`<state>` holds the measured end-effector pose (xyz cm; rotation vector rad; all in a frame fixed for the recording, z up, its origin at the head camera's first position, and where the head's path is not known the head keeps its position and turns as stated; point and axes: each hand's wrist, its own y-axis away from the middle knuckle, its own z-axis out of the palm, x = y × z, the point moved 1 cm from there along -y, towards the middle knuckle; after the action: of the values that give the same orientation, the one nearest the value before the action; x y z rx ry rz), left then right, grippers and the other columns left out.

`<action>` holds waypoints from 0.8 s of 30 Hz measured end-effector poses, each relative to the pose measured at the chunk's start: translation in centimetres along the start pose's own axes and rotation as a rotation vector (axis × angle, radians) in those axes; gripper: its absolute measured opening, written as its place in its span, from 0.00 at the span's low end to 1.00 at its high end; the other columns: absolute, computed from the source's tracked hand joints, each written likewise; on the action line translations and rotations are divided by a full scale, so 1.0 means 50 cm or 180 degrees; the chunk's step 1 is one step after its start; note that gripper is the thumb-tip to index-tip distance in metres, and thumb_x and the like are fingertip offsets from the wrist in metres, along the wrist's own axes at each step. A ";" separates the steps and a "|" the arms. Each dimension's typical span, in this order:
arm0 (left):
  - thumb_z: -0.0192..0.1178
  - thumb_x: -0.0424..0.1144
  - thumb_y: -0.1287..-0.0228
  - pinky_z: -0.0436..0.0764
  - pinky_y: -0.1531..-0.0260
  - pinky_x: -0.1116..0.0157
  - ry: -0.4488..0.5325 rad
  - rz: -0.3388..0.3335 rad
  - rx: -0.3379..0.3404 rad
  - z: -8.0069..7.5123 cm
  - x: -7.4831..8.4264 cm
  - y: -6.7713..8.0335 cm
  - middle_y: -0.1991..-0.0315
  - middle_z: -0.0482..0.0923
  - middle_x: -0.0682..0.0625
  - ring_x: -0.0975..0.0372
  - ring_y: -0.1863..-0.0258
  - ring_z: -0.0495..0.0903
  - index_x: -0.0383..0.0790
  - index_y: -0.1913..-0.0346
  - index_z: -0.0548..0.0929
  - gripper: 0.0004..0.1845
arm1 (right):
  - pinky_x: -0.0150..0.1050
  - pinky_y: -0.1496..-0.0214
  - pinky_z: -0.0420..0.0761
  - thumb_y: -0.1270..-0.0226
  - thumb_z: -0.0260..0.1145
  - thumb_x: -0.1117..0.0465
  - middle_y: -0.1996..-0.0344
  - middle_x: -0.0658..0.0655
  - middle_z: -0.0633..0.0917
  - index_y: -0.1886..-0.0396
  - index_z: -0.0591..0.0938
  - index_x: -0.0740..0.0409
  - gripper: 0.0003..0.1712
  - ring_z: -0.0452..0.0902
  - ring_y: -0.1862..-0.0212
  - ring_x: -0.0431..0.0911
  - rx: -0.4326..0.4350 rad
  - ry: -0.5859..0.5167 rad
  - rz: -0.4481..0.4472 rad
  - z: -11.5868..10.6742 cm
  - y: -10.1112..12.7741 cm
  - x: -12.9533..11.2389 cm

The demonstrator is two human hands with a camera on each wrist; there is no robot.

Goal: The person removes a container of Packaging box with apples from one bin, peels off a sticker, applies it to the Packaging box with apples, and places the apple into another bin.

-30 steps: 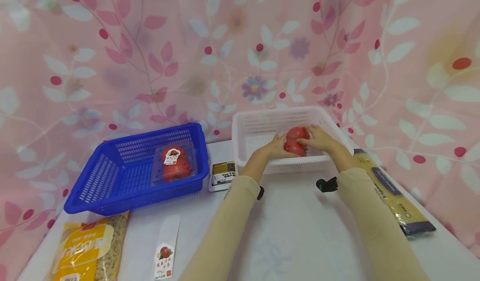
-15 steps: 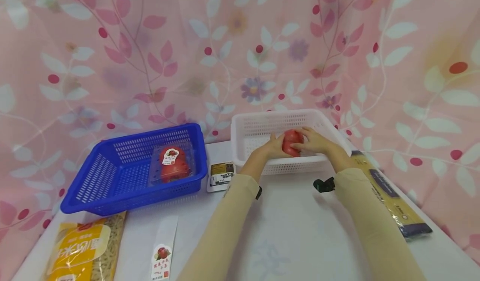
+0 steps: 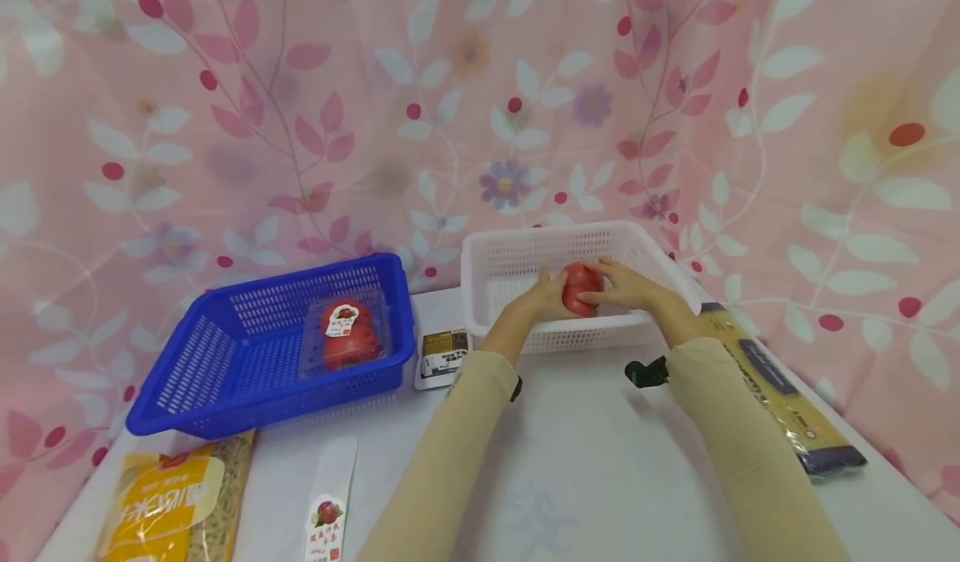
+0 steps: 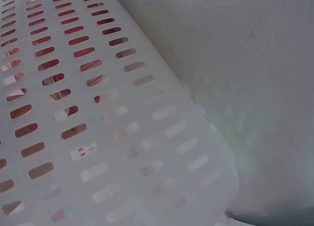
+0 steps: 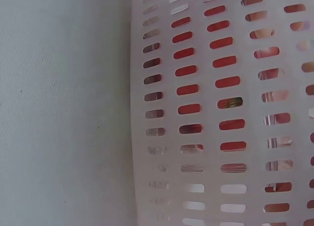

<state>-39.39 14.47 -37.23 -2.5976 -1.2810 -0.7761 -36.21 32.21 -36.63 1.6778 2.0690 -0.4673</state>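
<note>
Both hands reach into a white perforated basket (image 3: 570, 330) at the back right of the table. Between them are red tomatoes (image 3: 579, 290), close to the basket's near wall. My left hand (image 3: 546, 297) grips them from the left, and my right hand (image 3: 628, 285) curls round them from the right, fingers over the top. Each wrist view looks at the basket's outer side; red tomato skin (image 5: 228, 82) shows through the slots in the right one, with a small green spot. In the left wrist view, red (image 4: 78, 40) also shows through the slots, and the hand is mostly hidden.
A blue basket (image 3: 270, 409) at left holds a labelled clear box of tomatoes (image 3: 352, 337). Between the baskets lies a small packet (image 3: 444, 355). A yellow pasta bag (image 3: 168, 499) and a label strip (image 3: 330, 499) lie in front, a long gold package (image 3: 780, 387) at right.
The tomatoes and both hands have shifted slightly left inside the white basket. The hands keep hold of them, and the view has moved a little.
</note>
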 end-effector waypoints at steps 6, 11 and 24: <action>0.62 0.59 0.48 0.62 0.40 0.50 -0.0212 0.0034 0.0031 -0.001 0.000 -0.002 0.30 0.39 0.34 0.47 0.32 0.47 0.38 0.29 0.49 0.51 | 0.66 0.42 0.57 0.44 0.61 0.38 0.32 0.70 0.49 0.30 0.55 0.59 0.50 0.46 0.34 0.67 -0.0059 0.0002 0.0033 0.003 -0.002 -0.001; 0.64 0.59 0.50 0.65 0.43 0.48 -0.0237 -0.0007 0.0120 -0.006 0.002 0.005 0.30 0.42 0.37 0.43 0.37 0.59 0.41 0.29 0.52 0.50 | 0.67 0.44 0.58 0.45 0.60 0.35 0.33 0.72 0.51 0.31 0.57 0.60 0.51 0.48 0.35 0.69 0.0043 0.0003 -0.0078 0.003 0.002 -0.008; 0.60 0.67 0.53 0.66 0.45 0.47 -0.0167 0.0240 0.0522 -0.090 0.000 0.055 0.29 0.42 0.39 0.44 0.35 0.55 0.47 0.29 0.53 0.51 | 0.65 0.41 0.57 0.36 0.55 0.42 0.33 0.73 0.51 0.31 0.56 0.61 0.42 0.49 0.35 0.68 0.0378 0.0257 -0.0374 -0.042 -0.009 -0.091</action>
<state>-39.00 11.20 -33.12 -2.5340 -1.1978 -0.5684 -36.12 29.40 -32.47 1.6724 2.2476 -0.5793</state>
